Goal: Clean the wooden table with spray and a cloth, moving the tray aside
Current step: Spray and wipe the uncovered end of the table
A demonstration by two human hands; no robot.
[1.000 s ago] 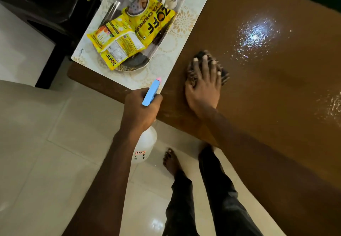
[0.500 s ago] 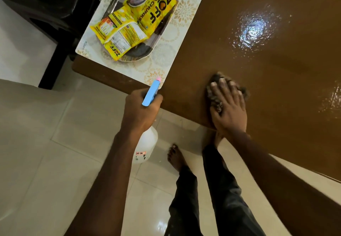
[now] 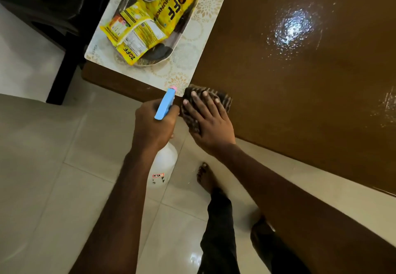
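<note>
The brown wooden table [image 3: 289, 93] fills the right and top, with wet glossy patches on it. My right hand [image 3: 211, 123] presses a dark striped cloth [image 3: 222, 100] flat on the table's near edge, beside the placemat's corner. My left hand [image 3: 154, 125] grips a spray bottle [image 3: 164, 162] with a blue trigger head, held off the table's edge over the floor. The tray [image 3: 177, 39] sits on a cream patterned placemat [image 3: 190, 63] at the table's left end, holding yellow packets [image 3: 145, 22].
A dark piece of furniture [image 3: 53, 5] stands left of the table. Below are pale floor tiles [image 3: 53, 188], my bare foot [image 3: 205, 177] and dark trouser legs close to the table's edge.
My right hand has slid the cloth left along the near edge, from mid-table to beside the placemat corner and the spray head. The left hand with the bottle has stayed put.
</note>
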